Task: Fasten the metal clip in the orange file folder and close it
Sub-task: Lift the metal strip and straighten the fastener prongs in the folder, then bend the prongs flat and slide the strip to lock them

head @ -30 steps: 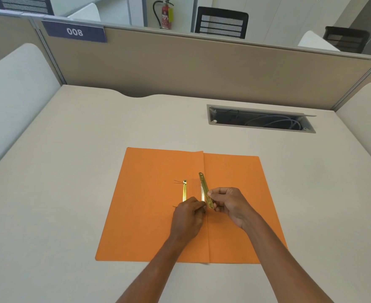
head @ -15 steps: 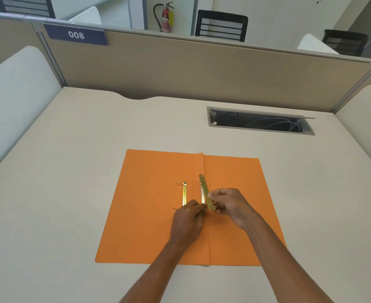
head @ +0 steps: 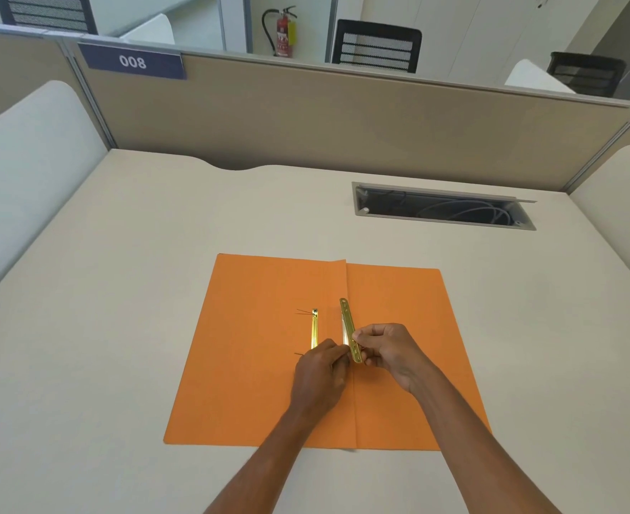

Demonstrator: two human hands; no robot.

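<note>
The fingers of the right hand pinch the lower half of the loose brass retaining bar, holding it tilted with its far end raised over the fold of the orange file folder. The left hand is curled, its fingertips touching the near end of the same bar; whether they grip the bar or a prong beneath it cannot be told. Compared with the views from a second earlier, the bar, both hands and the folder occupy practically the same positions; no seating movement has taken place. The fixed strip of the metal clip lies flat on the left leaf, just beside the fold, with thin prongs showing at its far end. The folder lies fully open on the table, near its front edge. Assessment: fastening is at the alignment stage; the bar is not yet seated on the prongs, and closing the cover remains outstanding.
</note>
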